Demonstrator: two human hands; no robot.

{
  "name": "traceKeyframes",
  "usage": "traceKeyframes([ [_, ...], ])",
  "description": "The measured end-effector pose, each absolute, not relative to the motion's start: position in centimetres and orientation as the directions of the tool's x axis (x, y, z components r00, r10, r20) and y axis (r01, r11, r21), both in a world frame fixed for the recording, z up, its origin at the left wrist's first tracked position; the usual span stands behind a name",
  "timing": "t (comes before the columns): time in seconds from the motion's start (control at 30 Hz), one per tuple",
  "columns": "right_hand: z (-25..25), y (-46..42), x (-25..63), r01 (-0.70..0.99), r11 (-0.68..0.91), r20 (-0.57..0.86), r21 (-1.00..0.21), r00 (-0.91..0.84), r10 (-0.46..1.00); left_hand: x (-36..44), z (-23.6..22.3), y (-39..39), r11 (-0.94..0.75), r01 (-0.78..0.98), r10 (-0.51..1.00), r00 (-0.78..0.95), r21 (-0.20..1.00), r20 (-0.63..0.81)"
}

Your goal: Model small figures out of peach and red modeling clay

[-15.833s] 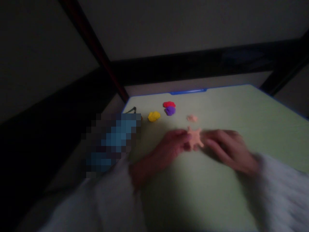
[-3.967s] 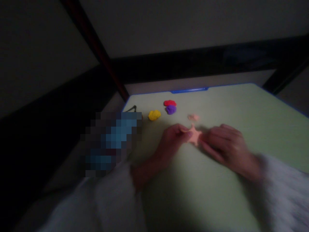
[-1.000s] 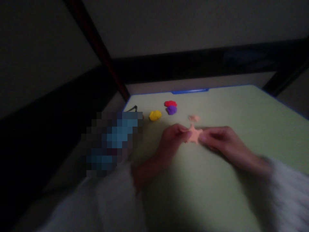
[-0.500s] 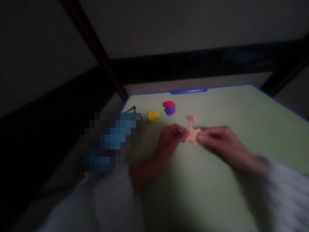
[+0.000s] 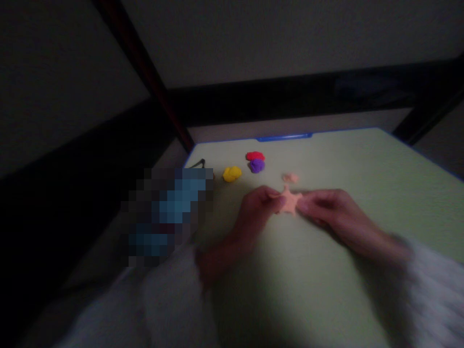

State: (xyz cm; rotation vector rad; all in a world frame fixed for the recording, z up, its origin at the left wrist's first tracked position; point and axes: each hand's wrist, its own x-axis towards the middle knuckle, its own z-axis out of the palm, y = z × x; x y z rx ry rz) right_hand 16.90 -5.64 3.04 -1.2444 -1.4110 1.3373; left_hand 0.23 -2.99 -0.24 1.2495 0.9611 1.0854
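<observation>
A flat, peach-coloured star of modelling clay (image 5: 290,201) is held between my two hands, its points spreading outward. My left hand (image 5: 258,211) pinches its left side, the thumb lying on top. On the opposite side, my right hand (image 5: 330,209) grips the star's right edge between thumb and fingers. Just beyond the star, small peach clay scraps (image 5: 290,178) lie on the table. Farther back and left sit a purple clay lump (image 5: 257,166), a red clay lump (image 5: 255,156) touching it, and a yellow clay lump (image 5: 232,174).
The pale green table (image 5: 362,164) has a blue edge and a blue handle-like strip (image 5: 284,137) at the far side. A blurred-out bluish object (image 5: 177,203) is at the left, near a thin dark looped piece (image 5: 198,165). The room is dim.
Almost nothing differs. The whole view has shifted very slightly, and both hands keep the same hold on the clay star.
</observation>
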Motion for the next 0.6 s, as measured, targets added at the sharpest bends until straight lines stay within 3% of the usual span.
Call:
traceKeyframes([
  [0.6,3.00,-5.66,17.15,0.067,-0.075,-0.088,-0.995,-0.224,0.971,0.34,0.09,-2.99,0.007,-0.128,0.972,0.233,0.992,0.023],
])
